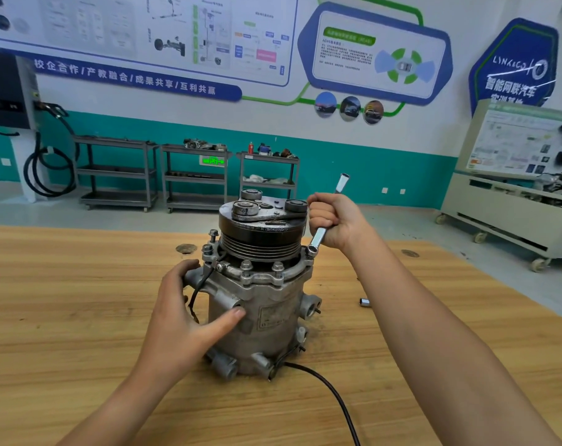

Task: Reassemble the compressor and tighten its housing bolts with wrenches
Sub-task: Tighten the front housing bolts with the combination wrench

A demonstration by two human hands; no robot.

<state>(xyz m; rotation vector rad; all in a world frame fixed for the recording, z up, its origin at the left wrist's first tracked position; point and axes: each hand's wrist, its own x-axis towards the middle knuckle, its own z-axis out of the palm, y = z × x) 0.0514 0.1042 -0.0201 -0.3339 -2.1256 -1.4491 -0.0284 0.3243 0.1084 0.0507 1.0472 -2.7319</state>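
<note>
A grey metal compressor (266, 313) stands upright on the wooden table (64, 317), its black pulley and clutch plate on top. Several housing bolts (246, 266) stick up around its upper flange. My left hand (186, 320) grips the left side of the body, thumb across the front and fingers round the back. My right hand (332, 222) grips a chrome socket wrench (318, 238) at its middle. The wrench is tilted, and its lower socket end sits on the bolt at the flange's right edge.
A small loose socket (365, 302) lies on the table right of the compressor. A black cable (331, 394) runs from the compressor's base toward me. Grey tool carts (196, 178) and a training cabinet (511, 201) stand beyond the table.
</note>
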